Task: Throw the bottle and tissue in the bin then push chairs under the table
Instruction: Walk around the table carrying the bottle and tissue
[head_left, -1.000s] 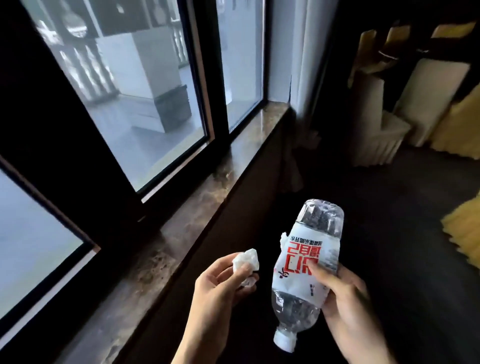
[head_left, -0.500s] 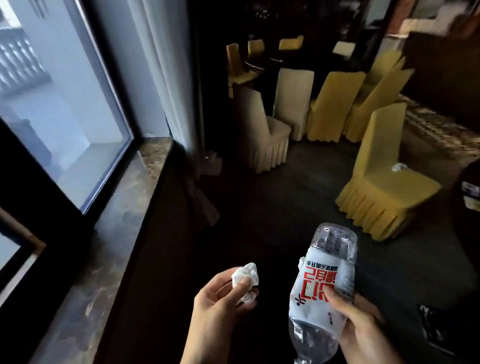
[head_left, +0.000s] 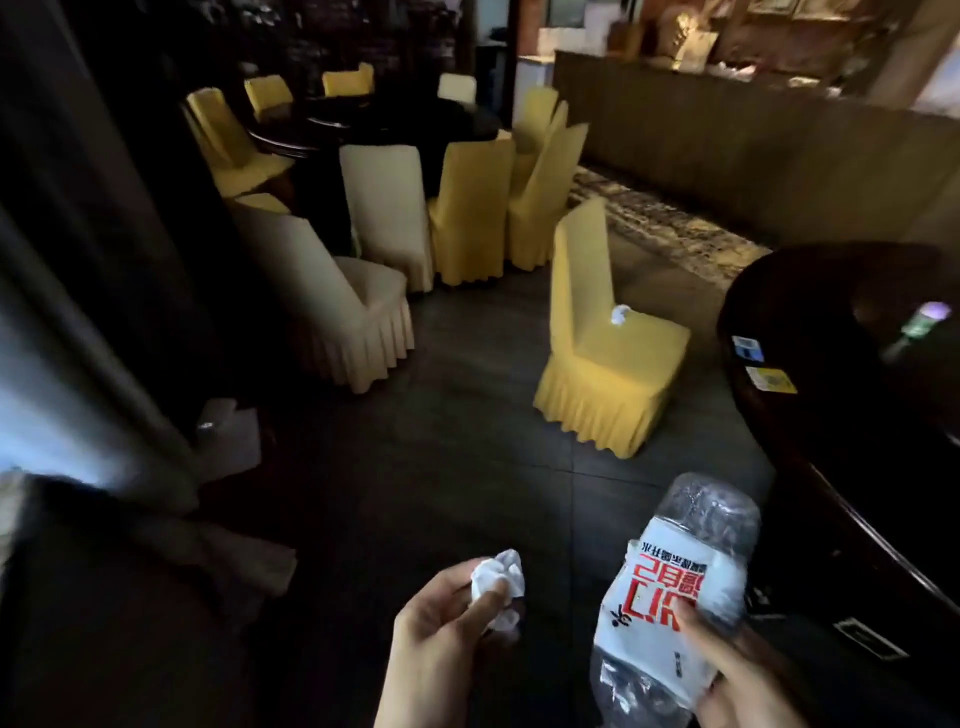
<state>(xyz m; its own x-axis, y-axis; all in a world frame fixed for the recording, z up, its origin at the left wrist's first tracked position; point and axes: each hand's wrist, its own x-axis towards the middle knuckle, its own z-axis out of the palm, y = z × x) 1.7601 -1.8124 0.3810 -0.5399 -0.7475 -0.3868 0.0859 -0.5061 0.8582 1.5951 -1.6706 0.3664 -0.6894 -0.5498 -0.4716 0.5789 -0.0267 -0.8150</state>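
My right hand (head_left: 743, 680) grips a crumpled clear plastic bottle (head_left: 675, 587) with a white and red label, held upside down at the lower right. My left hand (head_left: 441, 629) pinches a crumpled white tissue (head_left: 496, 577) between thumb and fingers. A yellow-covered chair (head_left: 597, 332) stands pulled out on the dark floor, with another small white wad (head_left: 619, 314) on its seat. A cream-covered chair (head_left: 332, 306) stands pulled out to its left. A dark round table (head_left: 810, 364) fills the right edge. No bin is in view.
Several yellow and cream chairs (head_left: 467, 208) surround a second dark round table (head_left: 374, 124) at the back. A curtain (head_left: 78, 338) hangs at the left. A long counter (head_left: 727, 130) runs along the back right. A green bottle (head_left: 919, 325) lies blurred on the near table.
My view has swung right, away from the window and sill toward the room with chairs and tables. Both hands keep their hold on the tissue and bottle.
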